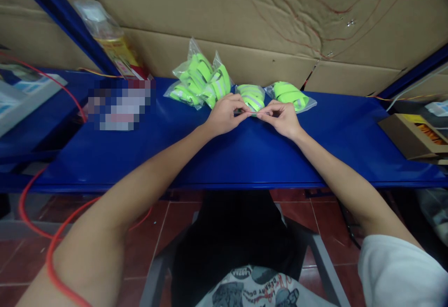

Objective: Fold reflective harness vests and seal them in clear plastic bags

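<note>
My left hand (pixel 227 112) and my right hand (pixel 281 116) meet over the middle of the table, each with thumb and forefinger pinched together. Between them they grip the near edge of a clear plastic bag (pixel 251 96) that holds a folded neon yellow-green strap with silver reflective stripes. Its edge is partly hidden by my fingers. Just right of it lies another bagged neon strap (pixel 289 95), close behind my right hand. Beyond my left hand, several similar bags (pixel 199 79) are heaped against the cardboard.
The blue table (pixel 224 157) backs onto a cardboard wall (pixel 210 13). A plastic bottle with a yellow and red label (pixel 117 45) stands at the back left. An open cardboard box (pixel 413 136) sits at the right. A red hose (pixel 52 255) loops past my left arm.
</note>
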Demonstrator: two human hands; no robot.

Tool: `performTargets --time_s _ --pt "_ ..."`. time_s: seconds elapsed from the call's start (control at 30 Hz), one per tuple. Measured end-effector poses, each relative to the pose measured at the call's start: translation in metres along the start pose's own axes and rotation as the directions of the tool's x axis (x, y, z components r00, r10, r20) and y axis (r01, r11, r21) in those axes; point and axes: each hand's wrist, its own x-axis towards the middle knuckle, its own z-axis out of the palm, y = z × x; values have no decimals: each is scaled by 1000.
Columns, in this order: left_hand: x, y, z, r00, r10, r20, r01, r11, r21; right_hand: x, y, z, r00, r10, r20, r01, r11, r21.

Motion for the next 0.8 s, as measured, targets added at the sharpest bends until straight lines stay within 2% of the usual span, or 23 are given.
performTargets --time_s 0.13,0.3,0.5,0.8 --pt "1 1 -2 999 38 28 -40 997 70 -1 -2 -1 1000 -8 11 9 998 -66" --pt "0 -4 -5 992 127 10 -127 985 119 -3 -1 1 999 -28 -29 25 995 -100" --pt "0 -7 -11 995 75 61 -82 988 129 -3 0 -1 999 -53 9 54 997 -63" --pt "2 2 -16 985 113 130 -131 981 140 -2 -5 -9 985 -162 56 168 978 -124"
